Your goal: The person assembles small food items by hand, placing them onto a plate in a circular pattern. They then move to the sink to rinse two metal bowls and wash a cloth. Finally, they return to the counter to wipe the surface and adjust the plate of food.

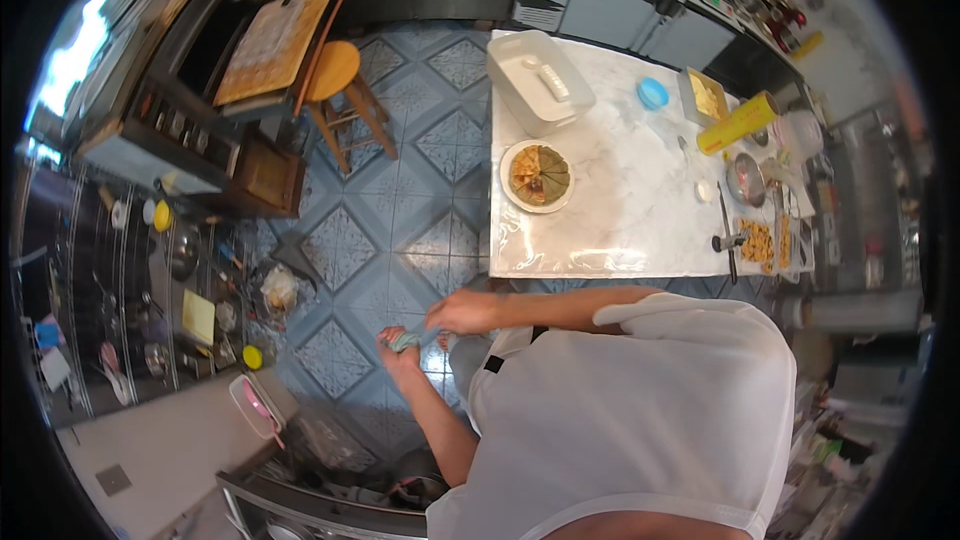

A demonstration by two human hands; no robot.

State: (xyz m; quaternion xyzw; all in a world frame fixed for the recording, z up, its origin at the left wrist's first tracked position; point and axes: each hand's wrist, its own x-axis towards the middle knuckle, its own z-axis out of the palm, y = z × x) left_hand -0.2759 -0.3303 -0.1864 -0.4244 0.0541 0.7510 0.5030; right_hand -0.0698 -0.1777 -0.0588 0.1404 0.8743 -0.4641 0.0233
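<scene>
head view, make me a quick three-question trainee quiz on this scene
1. True or false: the round-topped wooden stool stands on the white rectangular table.
2. Which is nearest the round white plate: (a) light-blue round bowl, (b) translucent plastic bin, (c) yellow cylinder?
3. Which hand holds the crumpled pale-green item?

Key:
1. False; the stool stands on the blue tiled floor.
2. b
3. Left hand

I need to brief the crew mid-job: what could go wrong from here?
The plate of food sits close to the left edge of the table, so a bump might knock it off. What looks like a pale green cloth, gripped in the left hand, is over the tiled floor; it could drop there if that grip loosens.
</scene>
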